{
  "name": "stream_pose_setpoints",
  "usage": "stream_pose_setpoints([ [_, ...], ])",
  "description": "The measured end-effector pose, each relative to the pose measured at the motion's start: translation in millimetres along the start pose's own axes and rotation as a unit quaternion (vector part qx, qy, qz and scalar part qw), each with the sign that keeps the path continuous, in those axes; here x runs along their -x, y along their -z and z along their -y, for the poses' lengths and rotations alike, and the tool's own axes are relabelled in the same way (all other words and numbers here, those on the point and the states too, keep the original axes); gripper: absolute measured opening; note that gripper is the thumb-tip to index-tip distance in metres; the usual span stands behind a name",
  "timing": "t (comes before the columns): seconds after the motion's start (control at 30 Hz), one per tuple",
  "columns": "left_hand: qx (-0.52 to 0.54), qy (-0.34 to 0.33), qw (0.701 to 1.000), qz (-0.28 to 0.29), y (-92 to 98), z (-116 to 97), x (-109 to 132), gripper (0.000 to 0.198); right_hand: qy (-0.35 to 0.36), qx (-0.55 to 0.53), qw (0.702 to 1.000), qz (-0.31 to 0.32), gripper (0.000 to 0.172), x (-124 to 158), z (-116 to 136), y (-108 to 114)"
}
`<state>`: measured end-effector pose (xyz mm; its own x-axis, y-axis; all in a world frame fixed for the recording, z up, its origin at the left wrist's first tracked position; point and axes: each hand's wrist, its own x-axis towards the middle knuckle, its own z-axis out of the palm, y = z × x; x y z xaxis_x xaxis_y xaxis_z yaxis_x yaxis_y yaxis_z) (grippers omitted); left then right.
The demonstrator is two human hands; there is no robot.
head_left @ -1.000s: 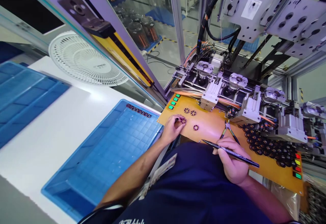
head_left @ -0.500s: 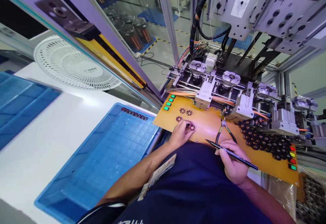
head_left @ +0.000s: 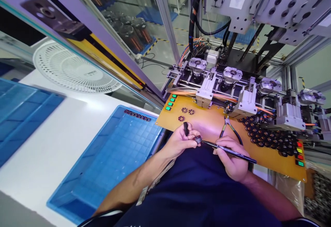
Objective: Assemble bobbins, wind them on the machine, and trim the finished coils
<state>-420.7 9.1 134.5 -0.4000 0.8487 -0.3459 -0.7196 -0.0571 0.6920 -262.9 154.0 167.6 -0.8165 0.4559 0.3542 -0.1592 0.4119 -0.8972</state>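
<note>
My left hand (head_left: 179,141) is closed in a pinch on a small dark ring-shaped part (head_left: 198,138), lifted just above the near edge of the orange work plate (head_left: 212,123). A short black cap (head_left: 185,128) sticks up between its fingers. My right hand (head_left: 231,160) grips a black pen (head_left: 230,150), whose tip touches the held ring part. Three more ring parts (head_left: 184,110) lie on the plate behind my left hand. Small cutting pliers (head_left: 229,125) lie on the plate just beyond my right hand.
A heap of dark ring parts (head_left: 269,135) covers the plate's right side, next to lit buttons (head_left: 300,156). Green buttons (head_left: 170,103) sit at its left corner. A winding machine (head_left: 232,82) stands behind. A blue gridded tray (head_left: 111,154) with a row of parts lies left, beside a white fan (head_left: 69,70).
My left hand moved from the ring parts on the plate back toward me, lifting one. The pen in my right hand swung left until its tip met that part.
</note>
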Motion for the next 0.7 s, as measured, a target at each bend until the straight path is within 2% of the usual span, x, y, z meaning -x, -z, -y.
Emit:
stream_pose_setpoints([
  [0.2,0.01,-0.006,1.0,0.009,-0.4,4,1,0.065,0.013,0.001,1.0,0.002,0.016,-2,2,-1],
  [0.3,0.01,-0.017,1.0,0.001,0.0,6,2,0.065,0.017,0.005,1.0,0.007,0.013,-2,3,0],
  [0.43,-0.003,0.003,1.0,0.004,-2.5,3,3,0.065,0.015,0.02,1.0,-0.005,0.012,-2,4,1],
  [0.57,-0.027,-0.004,1.0,0.006,-2.9,2,6,0.065,0.04,0.059,0.997,0.008,0.007,-1,5,1],
  [0.63,-0.089,-0.037,0.995,0.001,2.0,5,4,0.06,0.052,0.099,0.994,-0.008,0.007,3,-2,5],
  [0.67,-0.163,-0.072,0.984,-0.012,6.4,8,2,0.056,0.055,0.123,0.99,-0.028,0.01,7,-10,9],
  [0.7,-0.26,-0.114,0.958,-0.035,12.0,12,-1,0.051,0.06,0.15,0.985,-0.053,0.016,12,-19,15],
])
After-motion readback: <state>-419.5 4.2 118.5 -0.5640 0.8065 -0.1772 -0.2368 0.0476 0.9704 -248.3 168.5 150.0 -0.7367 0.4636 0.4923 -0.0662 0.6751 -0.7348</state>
